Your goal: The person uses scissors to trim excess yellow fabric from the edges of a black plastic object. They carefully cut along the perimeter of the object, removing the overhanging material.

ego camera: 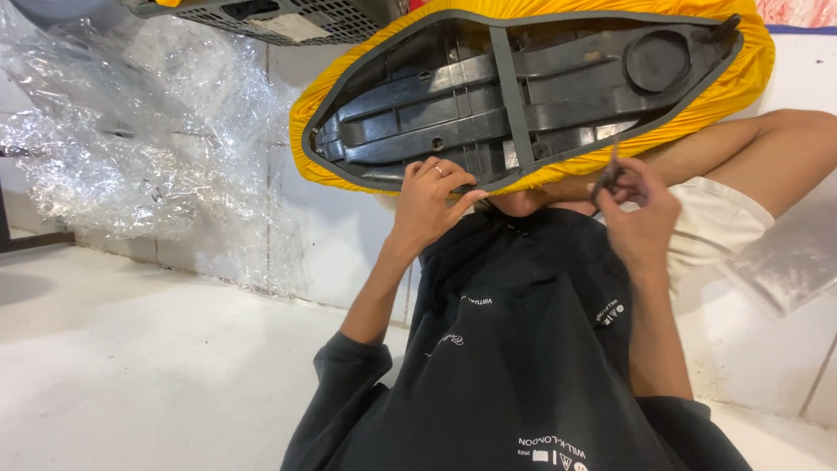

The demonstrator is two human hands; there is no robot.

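A motorcycle seat lies upside down across my lap, its black ribbed plastic base (pixel 523 96) facing me. A yellow cover (pixel 750 74) is stretched around its rim, edged with a grey band (pixel 514 87). My left hand (pixel 429 202), with a ring on one finger, grips the near edge of the seat where yellow cover meets the base. My right hand (pixel 641 214) pinches a thin dark strap or cord (pixel 610 179) at the same near edge, further right. A black sweatshirt (pixel 523 349) covers my torso below.
Crumpled clear plastic wrap (pixel 139 131) is heaped against the white tiled wall at left. A dark perforated crate (pixel 288 19) sits at the top. My bare knee (pixel 776 139) is raised at right. White floor (pixel 131 366) spreads at lower left.
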